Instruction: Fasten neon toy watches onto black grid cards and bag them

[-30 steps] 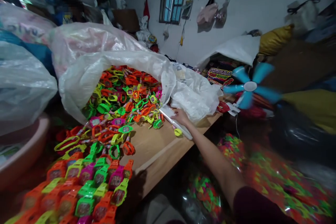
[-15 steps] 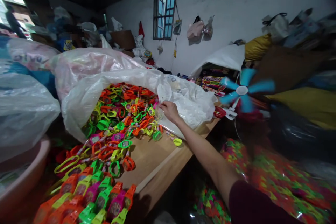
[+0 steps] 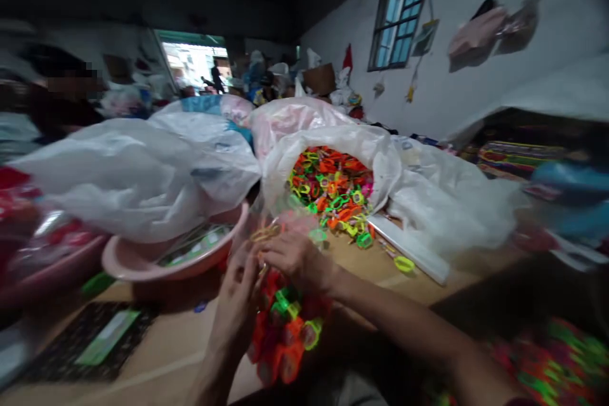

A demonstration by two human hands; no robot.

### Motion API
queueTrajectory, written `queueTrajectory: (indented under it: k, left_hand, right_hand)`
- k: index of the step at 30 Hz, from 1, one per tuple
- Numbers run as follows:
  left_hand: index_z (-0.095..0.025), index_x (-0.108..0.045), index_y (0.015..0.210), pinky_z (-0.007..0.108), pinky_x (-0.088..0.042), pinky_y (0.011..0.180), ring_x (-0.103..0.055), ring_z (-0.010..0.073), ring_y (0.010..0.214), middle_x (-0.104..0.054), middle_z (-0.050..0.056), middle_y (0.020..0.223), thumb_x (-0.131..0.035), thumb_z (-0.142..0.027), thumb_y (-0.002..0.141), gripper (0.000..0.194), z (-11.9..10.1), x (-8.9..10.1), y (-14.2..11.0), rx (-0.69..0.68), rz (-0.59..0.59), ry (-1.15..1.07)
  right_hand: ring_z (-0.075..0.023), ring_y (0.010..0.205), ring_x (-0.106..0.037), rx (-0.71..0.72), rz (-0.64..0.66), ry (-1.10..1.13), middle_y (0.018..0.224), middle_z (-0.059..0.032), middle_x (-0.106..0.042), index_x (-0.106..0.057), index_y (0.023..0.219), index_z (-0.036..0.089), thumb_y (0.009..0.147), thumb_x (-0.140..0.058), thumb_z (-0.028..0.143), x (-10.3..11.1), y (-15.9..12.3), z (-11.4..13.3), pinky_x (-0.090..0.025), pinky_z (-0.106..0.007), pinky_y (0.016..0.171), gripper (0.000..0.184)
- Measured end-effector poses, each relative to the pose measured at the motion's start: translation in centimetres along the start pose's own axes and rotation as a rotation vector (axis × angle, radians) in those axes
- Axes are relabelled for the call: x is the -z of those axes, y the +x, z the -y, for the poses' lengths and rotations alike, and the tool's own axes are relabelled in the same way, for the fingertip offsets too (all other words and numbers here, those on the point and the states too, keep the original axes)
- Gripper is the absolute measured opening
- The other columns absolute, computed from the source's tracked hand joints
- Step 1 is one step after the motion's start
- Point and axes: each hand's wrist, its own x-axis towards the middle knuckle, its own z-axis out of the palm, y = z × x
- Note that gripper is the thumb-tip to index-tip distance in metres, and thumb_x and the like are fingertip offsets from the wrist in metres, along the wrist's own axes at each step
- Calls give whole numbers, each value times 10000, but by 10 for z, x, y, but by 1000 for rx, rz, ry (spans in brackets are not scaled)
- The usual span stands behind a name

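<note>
My hands meet above the near edge of the wooden table (image 3: 380,266), both smeared by motion. My right hand (image 3: 295,260) is closed on a thin clear plastic bag (image 3: 290,222) that stands up above the fingers. My left hand (image 3: 240,292) faces it, fingers pressed together at the bag's lower edge near a yellowish band (image 3: 264,232); what they pinch is too blurred to name. Right under both hands lies a heap of toy watches (image 3: 285,336) in orange, green and pink. Behind it, a big white sack (image 3: 361,143) lies open and spills more bright watches (image 3: 335,187).
A pink basin (image 3: 143,263) sits left of my hands under bulging white bags (image 3: 128,171). A stack of flat clear bags (image 3: 412,247) and a lone yellow-green watch ring (image 3: 404,263) lie to the right. Another person (image 3: 57,95) is at the far left. A dark printed sheet (image 3: 90,336) lies near left.
The view swung left. My right hand pulled back from the sack's edge to the near table, with a clear bag. My left hand came into view and joined it.
</note>
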Motion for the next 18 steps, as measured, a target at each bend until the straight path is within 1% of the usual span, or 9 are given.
queueTrajectory:
  k: [2,4,5,7,9,11,12,15,18]
  left_hand:
    - [-207,-689,1326,428,-617,999,-736,265,1149,-772,112,1257,-790,-565,877,583,-6,4,2,6,-25,-16]
    - [-178,-707,1300,410,-616,1005,-748,285,1154,-793,133,1241,-843,-601,800,669,-11,5,4,11,-39,-56]
    - [-157,-714,1277,415,-620,1000,-757,294,1142,-799,147,1232,-868,-600,767,693,-13,6,5,23,-42,-82]
    - [-135,-728,1221,429,-633,978,-779,301,1090,-813,158,1193,-906,-580,723,691,-16,10,4,61,-41,-133]
    - [-143,-741,1186,419,-645,941,-798,283,1019,-828,142,1137,-915,-567,719,654,-17,14,2,88,-38,-147]
    - [-152,-752,1170,387,-649,910,-803,260,974,-835,125,1101,-904,-565,740,615,-16,17,0,78,-25,-127]
    - [-153,-755,1158,369,-649,895,-804,250,954,-837,119,1080,-899,-565,749,599,-16,18,-1,67,-19,-109]
    - [-140,-754,1072,327,-641,840,-796,227,859,-833,102,951,-901,-576,746,565,-15,18,-2,36,-18,-62]
    - [-137,-748,968,291,-619,788,-768,195,773,-810,79,860,-904,-586,736,529,-15,17,-3,34,-34,-22]
  right_hand:
    - [-227,1072,-680,36,27,123,1180,-128,-761,-709,1085,156,1069,-565,194,-5,5,20,-549,-375,941,149]
    - [-230,1115,-697,22,-39,287,1200,-125,-769,-709,1149,155,1066,-606,257,-1,6,25,-550,-388,999,167]
    - [-231,1157,-697,-19,-89,376,1214,-118,-771,-705,1193,166,1069,-613,287,3,4,22,-539,-398,1044,197]
    - [-235,1227,-682,-194,-190,518,1236,-104,-769,-703,1239,201,1074,-610,334,14,1,9,-514,-421,1104,231]
    - [-249,1216,-677,-418,-237,600,1247,-103,-757,-708,1243,222,1056,-638,398,22,-2,-6,-518,-437,1091,267]
    - [-256,1168,-685,-589,-212,705,1260,-109,-744,-705,1256,222,1018,-679,481,24,-3,-15,-541,-434,1042,353]
    - [-255,1146,-693,-635,-181,782,1257,-109,-743,-697,1272,219,999,-692,511,23,-4,-15,-554,-425,1011,400]
    - [-233,1077,-715,-683,-105,983,1174,-87,-760,-678,1310,218,969,-708,504,16,-3,-5,-573,-379,933,446]
    - [-211,978,-702,-697,-151,934,1048,-61,-746,-704,1266,213,946,-703,422,12,0,7,-569,-363,898,382]
